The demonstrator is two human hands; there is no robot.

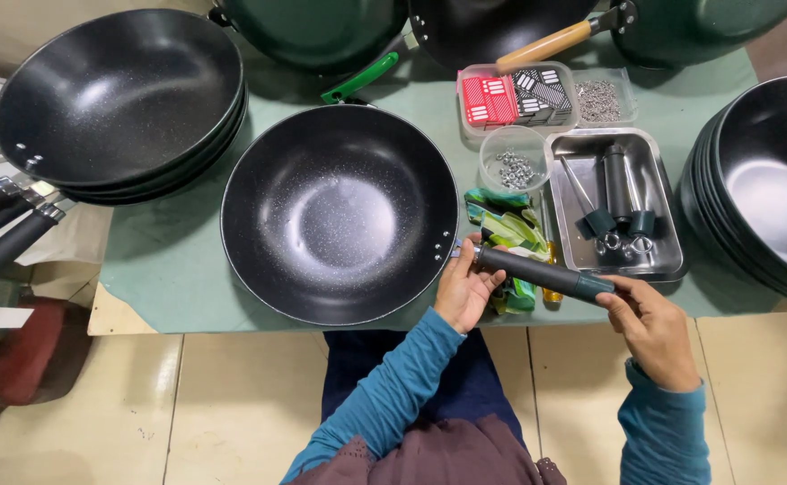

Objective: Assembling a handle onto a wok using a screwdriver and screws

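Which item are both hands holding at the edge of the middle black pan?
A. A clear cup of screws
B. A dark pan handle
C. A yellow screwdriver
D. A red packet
B: the left hand and right hand grip the ends of a dark pan handle, held against the rim of the middle pan.

One wok (340,214) lies alone; one steel tray (668,260); three plastic tubs (512,167); two hands (465,289).

Bright overhead light glares off the central wok (340,214) (sharp, edges slightly bowed).
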